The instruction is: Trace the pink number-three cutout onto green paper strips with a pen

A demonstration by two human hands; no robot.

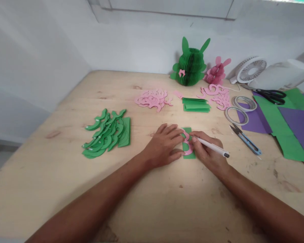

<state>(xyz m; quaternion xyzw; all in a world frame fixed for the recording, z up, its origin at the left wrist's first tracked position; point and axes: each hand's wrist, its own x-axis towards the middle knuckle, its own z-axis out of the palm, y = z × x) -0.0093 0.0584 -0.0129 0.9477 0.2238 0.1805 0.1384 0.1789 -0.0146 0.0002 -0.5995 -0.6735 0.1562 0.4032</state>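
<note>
Flat on the table, a small green paper strip (188, 156) lies under a curved pink paper cutout (188, 147). My left hand (166, 146) rests with its fingers spread, the fingertips pressing on the left edge of the pink cutout. A white pen (212, 147) with a dark end is gripped in my right hand (209, 152). Its tip meets the paper by the cutout's right edge; whether a line is drawn there is too small to tell. Folded green paper pieces (196, 105) lie just beyond my hands.
Green cutouts (105, 135) are heaped at left, pink cutouts (152, 99) behind. Thread snips (245, 139), tape rolls (236, 115), black-handled scissors (271, 95) and purple paper (300, 125) lie at right. Green (192, 67) and pink paper figures (216, 72) and a fan (252, 69) stand along the wall.
</note>
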